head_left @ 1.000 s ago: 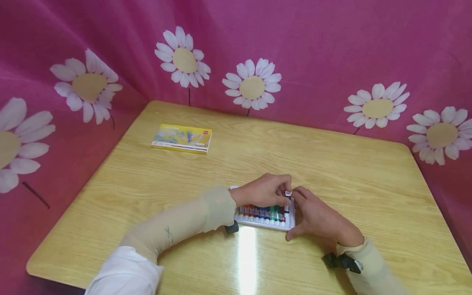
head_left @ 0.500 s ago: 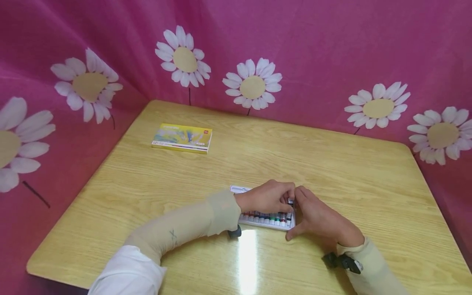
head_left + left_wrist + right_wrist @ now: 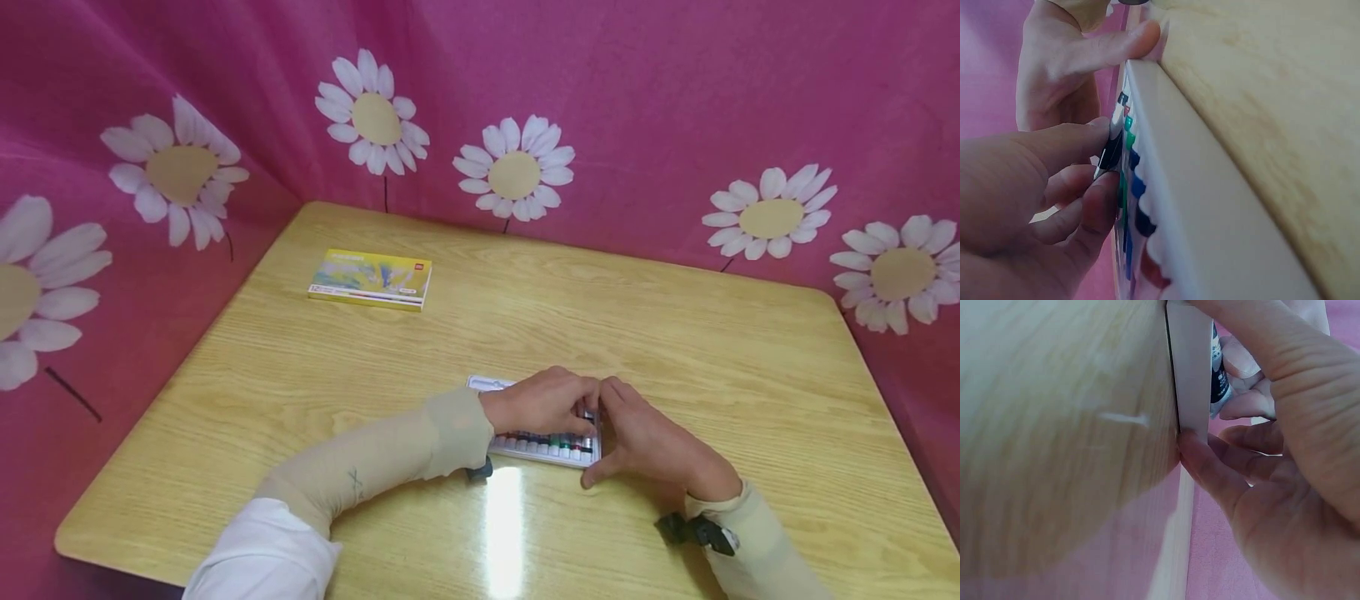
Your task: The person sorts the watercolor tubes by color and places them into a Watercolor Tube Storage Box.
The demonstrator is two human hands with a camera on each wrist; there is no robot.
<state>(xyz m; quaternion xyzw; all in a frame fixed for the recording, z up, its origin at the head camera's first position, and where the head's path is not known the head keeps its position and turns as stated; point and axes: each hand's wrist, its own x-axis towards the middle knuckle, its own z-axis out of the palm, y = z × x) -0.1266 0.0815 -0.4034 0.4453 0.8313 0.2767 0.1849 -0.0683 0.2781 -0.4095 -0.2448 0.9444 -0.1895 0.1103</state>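
A white tray (image 3: 543, 457) with a row of small paint tubes lies on the table under both hands. At its right end my left hand (image 3: 546, 403) pinches a paint tube (image 3: 1112, 150) with a black band between thumb and fingers. In the left wrist view this tube lies low along the row, close against the other tubes. My right hand (image 3: 651, 437) spans the tray's right end, thumb at the near corner and fingers at the far one. The right wrist view shows its fingertips (image 3: 1192, 447) pressed on the tray's corner. My left hand hides much of the row.
A yellow box (image 3: 371, 281) with a painted picture on its lid lies at the back left of the wooden table (image 3: 675, 333). A pink curtain (image 3: 630, 83) printed with white daisies stands along the table's back and sides.
My left hand has moved slightly right and down with the paint tube, which stood raised at its far end and now lies lower in the tray. My right hand has stayed in place.
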